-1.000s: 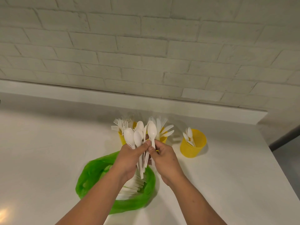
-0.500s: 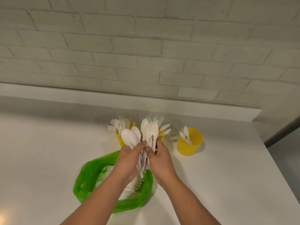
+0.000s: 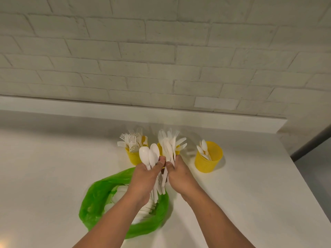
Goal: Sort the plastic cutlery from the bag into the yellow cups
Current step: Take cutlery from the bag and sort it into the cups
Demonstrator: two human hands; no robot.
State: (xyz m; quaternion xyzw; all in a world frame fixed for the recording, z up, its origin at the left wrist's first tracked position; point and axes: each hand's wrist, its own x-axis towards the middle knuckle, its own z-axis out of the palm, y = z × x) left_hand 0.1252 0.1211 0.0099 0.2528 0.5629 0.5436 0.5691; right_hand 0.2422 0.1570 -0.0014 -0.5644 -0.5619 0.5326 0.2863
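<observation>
White table (image 3: 53,167) bears green bag (image 3: 93,199) and three yellow cups (image 3: 206,164).

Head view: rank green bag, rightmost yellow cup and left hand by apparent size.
1. green bag
2. left hand
3. rightmost yellow cup
Hand and cup look close, and the hand is nearer, so unsure.

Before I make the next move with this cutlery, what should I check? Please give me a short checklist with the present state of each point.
1. Grip of the left hand on the spoons: ok, fingers curled round the handles.
2. Kind of the white pieces in the right hand: cannot tell, blurred.
3. The spoon cup at right is upright, with room: ok.
4. The fork cup is upright: ok.
5. The green bag is open, with cutlery inside: ok.
</observation>
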